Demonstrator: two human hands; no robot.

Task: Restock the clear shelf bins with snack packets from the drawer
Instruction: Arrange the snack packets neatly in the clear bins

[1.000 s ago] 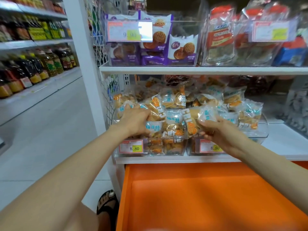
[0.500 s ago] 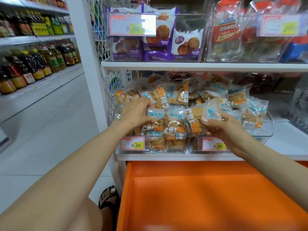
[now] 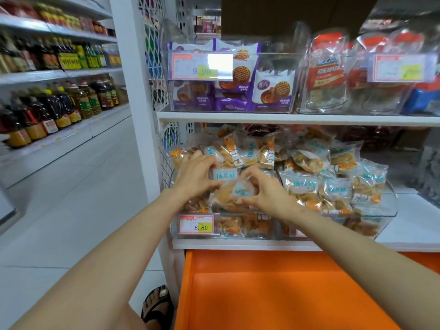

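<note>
White shop shelving (image 3: 297, 120) fills our view, with an aisle floor and rows of oil bottles (image 3: 71, 103) running off to the left. On the lower shelf (image 3: 404, 225), at its left end, sits a clear bin (image 3: 238, 231) heaped over its rim with snack packets (image 3: 307, 160) in clear wrap with pale blue labels; a price tag (image 3: 196, 224) reading 8.80 hangs on its front wall. A second clear bin (image 3: 385, 210) stands just beside it to the right, also piled high.

Our left hand (image 3: 195, 177) rests on the heap near the left bin's left wall, fingers curled around the edge of a packet with a blue label (image 3: 223, 173), thumb under it. Our right hand (image 3: 266, 191) is just beside the left, thumb and fingers partly closed in a pinch around a crumpled packet (image 3: 240, 190) at the front of the pile. Both hands have hold of packets, though how firm the right hand's grasp is we cannot quite tell, since the wrapper blurs there.

Below the shelf edge an orange drawer (image 3: 285, 294) is pulled out toward us, its floor bare where we can see it. On the upper shelf stands a bin of purple waffle packets (image 3: 271, 89) behind a 9.90 tag (image 3: 200, 67), and another bin of red-labelled bags (image 3: 326, 75) at the right. A sandalled foot (image 3: 158, 303) shows by the drawer's left corner.
</note>
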